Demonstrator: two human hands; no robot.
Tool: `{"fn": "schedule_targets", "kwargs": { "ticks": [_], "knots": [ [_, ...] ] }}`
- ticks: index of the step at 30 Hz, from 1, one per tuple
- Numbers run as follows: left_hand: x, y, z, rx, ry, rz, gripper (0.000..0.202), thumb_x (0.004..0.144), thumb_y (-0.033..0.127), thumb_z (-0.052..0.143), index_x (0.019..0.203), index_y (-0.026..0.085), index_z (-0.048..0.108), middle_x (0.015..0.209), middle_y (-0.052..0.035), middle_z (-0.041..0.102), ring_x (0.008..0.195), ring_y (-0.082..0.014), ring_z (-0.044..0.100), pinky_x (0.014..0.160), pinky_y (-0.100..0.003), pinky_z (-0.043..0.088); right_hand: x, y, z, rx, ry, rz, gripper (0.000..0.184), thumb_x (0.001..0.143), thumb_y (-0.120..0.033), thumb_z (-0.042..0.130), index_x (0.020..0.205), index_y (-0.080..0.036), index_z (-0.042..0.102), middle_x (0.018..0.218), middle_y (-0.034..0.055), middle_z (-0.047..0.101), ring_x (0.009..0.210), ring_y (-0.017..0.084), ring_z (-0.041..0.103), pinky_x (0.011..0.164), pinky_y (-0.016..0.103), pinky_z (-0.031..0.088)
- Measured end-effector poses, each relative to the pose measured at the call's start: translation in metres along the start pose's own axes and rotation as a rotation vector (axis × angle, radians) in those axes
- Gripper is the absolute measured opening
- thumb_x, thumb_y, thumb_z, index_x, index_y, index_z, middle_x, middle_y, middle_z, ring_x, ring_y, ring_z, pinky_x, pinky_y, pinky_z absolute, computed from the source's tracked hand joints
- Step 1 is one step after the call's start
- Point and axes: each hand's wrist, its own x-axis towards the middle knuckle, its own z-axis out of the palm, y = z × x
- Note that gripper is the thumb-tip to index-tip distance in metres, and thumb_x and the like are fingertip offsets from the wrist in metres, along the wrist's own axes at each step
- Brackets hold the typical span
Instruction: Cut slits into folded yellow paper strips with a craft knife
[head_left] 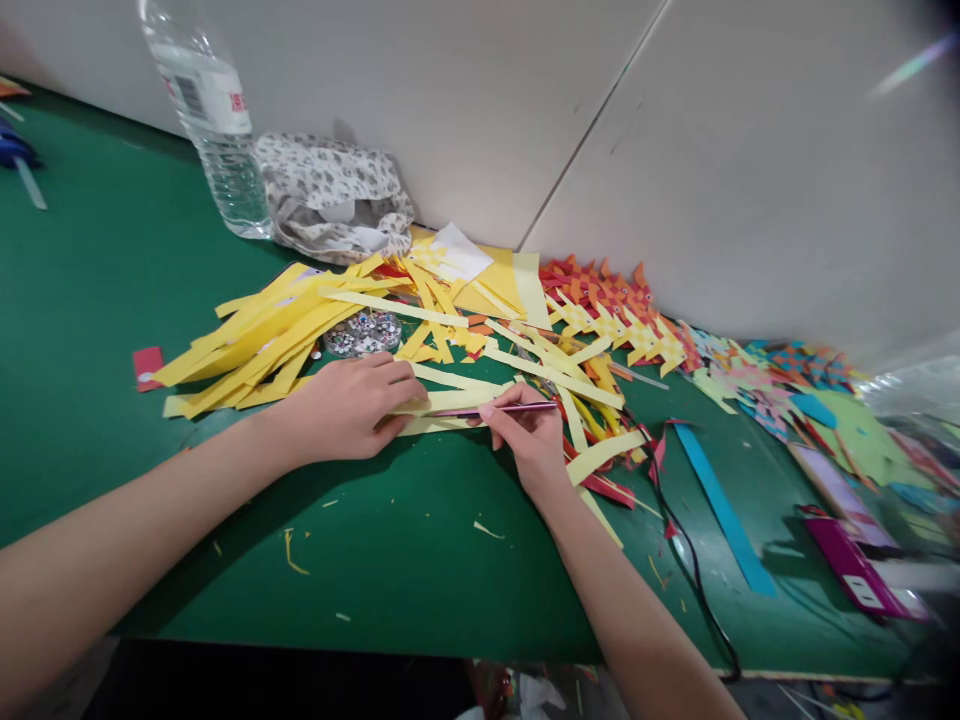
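Note:
My left hand (346,408) lies palm down on pale yellow paper strips (450,402) on the green table (112,270), fingers together and pressing the strips flat. My right hand (529,436) is closed in a pinch on a thin pink pen-like tool (501,408), whose tip points left toward my left fingertips. A large heap of yellow strips (262,340) spreads behind both hands.
A clear water bottle (210,110) and a patterned cloth pouch (334,195) stand at the wall. A round box of googly eyes (364,333) sits in the strips. Woven paper fish (615,310) line the wall rightward. A blue strip (724,510), black cable (694,570) and magenta box (859,570) lie right.

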Motion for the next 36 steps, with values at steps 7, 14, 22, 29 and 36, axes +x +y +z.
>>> {"fn": "schedule_targets", "kwargs": {
  "ticks": [7,14,22,29,36],
  "knots": [
    [0.0008,-0.0009,0.0018,-0.003,-0.002,-0.003,0.024,0.089,0.025,0.045,0.106,0.020,0.062,0.099,-0.0062,0.063,0.090,-0.0232,0.057,0.073,-0.035,0.047,0.0012,0.0010,0.0002,-0.002,0.004,-0.006,0.017,0.072,-0.024,0.073,0.066,-0.022,0.057,0.055,-0.0047,0.062,0.041,0.011,0.052,0.041,0.024,0.037],
    [0.0003,-0.0001,0.0010,0.004,0.006,-0.004,0.024,0.088,0.025,0.046,0.105,0.019,0.063,0.098,-0.0067,0.064,0.089,-0.0233,0.057,0.073,-0.034,0.046,0.0006,-0.0024,-0.0023,-0.036,0.070,-0.049,0.015,0.073,-0.024,0.070,0.064,-0.022,0.058,0.045,-0.0064,0.054,0.044,0.013,0.055,0.042,0.024,0.037],
    [0.0021,0.0005,-0.0002,-0.010,0.000,-0.004,0.024,0.088,0.023,0.046,0.105,0.020,0.063,0.098,-0.0063,0.063,0.089,-0.0239,0.057,0.074,-0.036,0.048,-0.0006,0.0018,-0.0030,-0.036,-0.022,-0.034,0.015,0.075,-0.025,0.073,0.069,-0.021,0.059,0.058,-0.0030,0.065,0.042,0.010,0.049,0.043,0.023,0.037],
    [0.0011,0.0003,0.0003,-0.006,-0.003,-0.003,0.024,0.088,0.023,0.046,0.105,0.021,0.063,0.098,-0.0061,0.063,0.089,-0.0231,0.057,0.072,-0.034,0.047,0.0006,0.0047,-0.0034,-0.024,-0.026,-0.023,0.018,0.075,-0.026,0.075,0.069,-0.021,0.058,0.059,-0.0035,0.064,0.042,0.009,0.049,0.041,0.023,0.036],
    [0.0012,-0.0006,0.0018,-0.004,0.000,-0.002,0.024,0.088,0.024,0.046,0.105,0.020,0.062,0.098,-0.0062,0.063,0.089,-0.0224,0.057,0.073,-0.034,0.047,0.0006,0.0032,-0.0021,-0.038,-0.010,-0.025,0.016,0.073,-0.023,0.074,0.068,-0.021,0.059,0.060,-0.0029,0.066,0.043,0.010,0.049,0.043,0.023,0.035]
  ]
}}
